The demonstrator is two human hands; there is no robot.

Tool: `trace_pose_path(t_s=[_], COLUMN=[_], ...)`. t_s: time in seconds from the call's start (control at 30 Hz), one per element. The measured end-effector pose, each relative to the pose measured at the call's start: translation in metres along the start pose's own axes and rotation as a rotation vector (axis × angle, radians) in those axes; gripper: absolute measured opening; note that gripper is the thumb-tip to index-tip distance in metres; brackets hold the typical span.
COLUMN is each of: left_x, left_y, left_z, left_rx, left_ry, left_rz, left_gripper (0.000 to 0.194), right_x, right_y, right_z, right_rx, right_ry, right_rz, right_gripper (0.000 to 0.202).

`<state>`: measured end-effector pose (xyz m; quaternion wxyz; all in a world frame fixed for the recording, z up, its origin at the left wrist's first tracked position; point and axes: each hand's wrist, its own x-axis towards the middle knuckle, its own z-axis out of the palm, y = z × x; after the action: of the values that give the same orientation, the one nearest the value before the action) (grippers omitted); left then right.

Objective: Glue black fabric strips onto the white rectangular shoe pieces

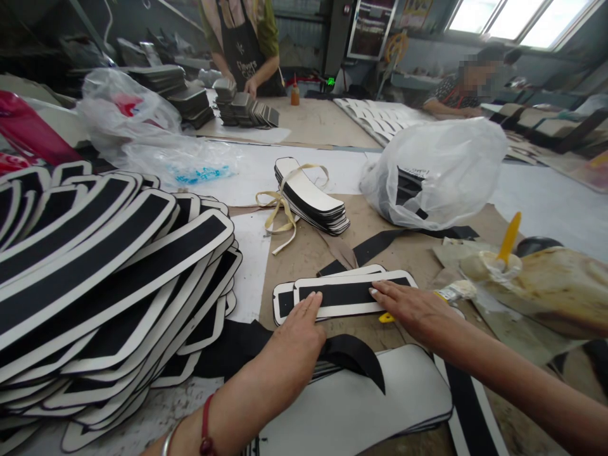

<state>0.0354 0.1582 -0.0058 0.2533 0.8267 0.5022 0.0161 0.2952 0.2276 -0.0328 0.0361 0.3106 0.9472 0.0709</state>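
A long white panel with rounded corners and a black strip along its middle lies flat in front of me, over a similar panel. My left hand presses its fingertips on the near left part of the top panel. On its right part rest the outstretched fingers of my right hand. Neither hand grips anything. A yellow piece shows beneath my right hand, and a glue-smeared brush head lies beyond that wrist. Below my hands is a stack of pale panels with a curved black strip on it.
A large pile of black-and-white panels fills the left side. Farther back are a tied stack of curved pieces and a plastic bag. A glue container with a yellow handle stands right. Two people work across the table.
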Motion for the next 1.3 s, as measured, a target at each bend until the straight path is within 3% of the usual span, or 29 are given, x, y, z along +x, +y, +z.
trace_pose_path(t_s=[0.23, 0.43, 0.63, 0.9, 1.13, 1.3], left_x=[0.003, -0.003, -0.010, -0.014, -0.013, -0.013], left_y=[-0.003, -0.002, -0.003, -0.006, -0.009, -0.010], left_z=[0.009, 0.005, -0.001, 0.005, 0.005, 0.005], left_rx=[0.139, 0.140, 0.154, 0.230, 0.325, 0.400], left_ry=[0.078, 0.080, 0.064, 0.130, 0.077, 0.126], left_rz=[0.017, 0.049, -0.043, -0.030, -0.083, -0.078], left_gripper=[0.030, 0.026, 0.028, 0.029, 0.032, 0.032], right_x=[0.003, 0.003, 0.006, 0.007, 0.010, 0.013], right_y=[0.002, 0.003, 0.002, 0.002, -0.002, -0.004], right_z=[-0.010, -0.007, -0.011, -0.018, -0.026, -0.024], right_rx=[-0.002, 0.041, -0.038, -0.030, 0.022, 0.047], right_ry=[-0.039, -0.014, -0.047, -0.080, -0.119, -0.171], right_rz=[-0.025, -0.004, -0.023, -0.026, 0.009, 0.031], right_gripper=[0.047, 0.049, 0.047, 0.050, 0.056, 0.055])
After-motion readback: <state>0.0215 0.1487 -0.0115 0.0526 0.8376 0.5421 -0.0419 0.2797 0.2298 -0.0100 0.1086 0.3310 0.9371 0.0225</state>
